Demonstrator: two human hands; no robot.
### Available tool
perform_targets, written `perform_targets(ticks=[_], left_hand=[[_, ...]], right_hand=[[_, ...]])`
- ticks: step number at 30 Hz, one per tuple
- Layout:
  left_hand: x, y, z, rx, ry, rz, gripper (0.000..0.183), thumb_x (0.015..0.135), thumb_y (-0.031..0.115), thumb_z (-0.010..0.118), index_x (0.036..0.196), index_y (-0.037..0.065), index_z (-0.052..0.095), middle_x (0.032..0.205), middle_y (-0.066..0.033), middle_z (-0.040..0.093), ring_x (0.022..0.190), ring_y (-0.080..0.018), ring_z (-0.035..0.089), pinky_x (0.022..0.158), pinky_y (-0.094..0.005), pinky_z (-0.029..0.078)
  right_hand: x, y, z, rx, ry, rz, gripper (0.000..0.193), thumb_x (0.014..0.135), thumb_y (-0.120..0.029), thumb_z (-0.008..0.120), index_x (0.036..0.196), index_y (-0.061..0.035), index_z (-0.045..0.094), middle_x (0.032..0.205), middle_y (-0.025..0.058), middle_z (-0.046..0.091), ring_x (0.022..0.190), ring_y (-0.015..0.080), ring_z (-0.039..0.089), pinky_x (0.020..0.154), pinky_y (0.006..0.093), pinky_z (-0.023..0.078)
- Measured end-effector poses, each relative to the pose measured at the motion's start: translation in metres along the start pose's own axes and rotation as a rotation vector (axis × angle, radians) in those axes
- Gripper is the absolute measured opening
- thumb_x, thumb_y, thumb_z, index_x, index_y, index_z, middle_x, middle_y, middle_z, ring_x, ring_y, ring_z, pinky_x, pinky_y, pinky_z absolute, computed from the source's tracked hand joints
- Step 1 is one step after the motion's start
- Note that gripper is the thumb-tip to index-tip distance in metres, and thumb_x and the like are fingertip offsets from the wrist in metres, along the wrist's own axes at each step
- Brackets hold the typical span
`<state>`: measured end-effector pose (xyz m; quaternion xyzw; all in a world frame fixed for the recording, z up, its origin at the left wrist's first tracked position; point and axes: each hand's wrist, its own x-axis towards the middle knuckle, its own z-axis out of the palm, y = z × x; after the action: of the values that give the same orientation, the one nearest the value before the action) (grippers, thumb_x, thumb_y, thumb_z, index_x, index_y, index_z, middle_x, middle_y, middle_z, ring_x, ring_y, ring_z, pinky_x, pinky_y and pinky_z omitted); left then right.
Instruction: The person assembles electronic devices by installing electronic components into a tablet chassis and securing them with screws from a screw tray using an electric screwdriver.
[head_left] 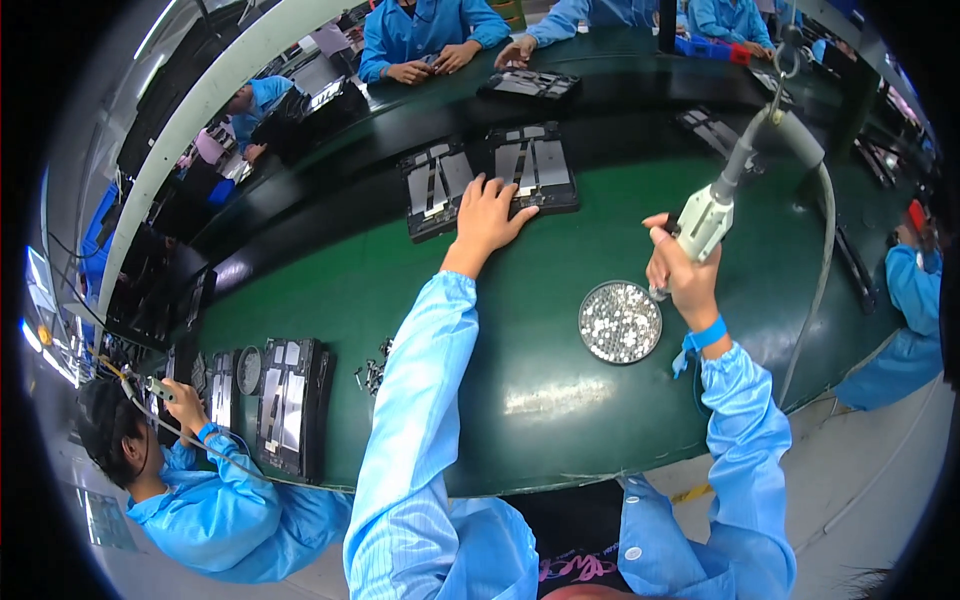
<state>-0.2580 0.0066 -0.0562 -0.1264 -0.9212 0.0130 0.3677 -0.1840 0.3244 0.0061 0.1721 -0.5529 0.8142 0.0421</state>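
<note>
My right hand [688,275] is wrapped around a pale electric screwdriver [705,222], which hangs from a hook by its upper end. The tool's tip points down beside a round dish [583,338] filled with small silvery parts [622,318]. My left hand [487,222] reaches forward with fingers spread, lying on the near edges of two flat black devices with their backs off. One is the left device [420,185], the other the right device [548,165]. Both show grey battery-like panels inside. A blue band circles my right wrist.
Stacked similar devices [288,405] stand at the left, near a co-worker [215,510] who holds another screwdriver. Small dark parts [372,375] lie beside my left sleeve. A cable [828,260] loops down at the right. Other people sit across the dark conveyor [400,115].
</note>
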Motion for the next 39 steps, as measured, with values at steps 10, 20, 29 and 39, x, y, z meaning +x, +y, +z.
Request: perform_targets(ticks=[10, 20, 29, 39], left_hand=[[-0.018, -0.14, -0.034, -0.229, -0.634, -1.163, 0.115, 0.069, 0.068, 0.078, 0.136, -0.018, 0.041, 0.14, -0.0339, 0.046, 0.132, -0.042, 0.048, 0.103, -0.0513, 0.043], [-0.012, -0.152, -0.066, -0.698, -0.091, -1.158, 0.045, 0.082, 0.029, 0.077, 0.093, -0.013, 0.064, 0.083, -0.0133, 0.068, 0.074, -0.0211, 0.066, 0.066, -0.0365, 0.054], [-0.148, 0.071, -0.224, -1.259, 0.01, -1.12, 0.043, 0.097, 0.01, 0.061, 0.131, -0.01, 0.046, 0.118, -0.0162, 0.064, 0.107, -0.0173, 0.061, 0.093, -0.0306, 0.05], [-0.18, 0.124, -0.261, -0.208, -0.514, -0.834, 0.04, 0.103, 0.028, 0.049, 0.088, -0.005, 0.064, 0.077, -0.0224, 0.06, 0.071, -0.0346, 0.062, 0.071, -0.0413, 0.05]], right_hand=[[-0.01, -0.001, -0.007, -0.049, -0.012, 0.038, 0.012, 0.09, -0.004, 0.065, 0.099, 0.003, 0.066, 0.063, -0.0002, 0.057, 0.046, 0.0057, 0.051, 0.041, 0.0231, 0.039], [-0.007, 0.003, -0.002, -0.086, -0.028, -0.022, 0.012, 0.09, -0.005, 0.065, 0.099, 0.0039, 0.067, 0.059, 0.0018, 0.057, 0.042, 0.0078, 0.05, 0.041, 0.0244, 0.039], [-0.01, -0.003, -0.003, -0.1, -0.014, -0.041, 0.014, 0.091, -0.004, 0.064, 0.1, 0.0063, 0.065, 0.055, 0.0005, 0.05, 0.041, 0.008, 0.044, 0.04, 0.0257, 0.038], [-0.017, 0.002, -0.012, -0.057, -0.069, -0.017, 0.015, 0.091, -0.007, 0.066, 0.1, 0.0051, 0.068, 0.054, -0.0001, 0.048, 0.041, 0.009, 0.046, 0.04, 0.0258, 0.037]])
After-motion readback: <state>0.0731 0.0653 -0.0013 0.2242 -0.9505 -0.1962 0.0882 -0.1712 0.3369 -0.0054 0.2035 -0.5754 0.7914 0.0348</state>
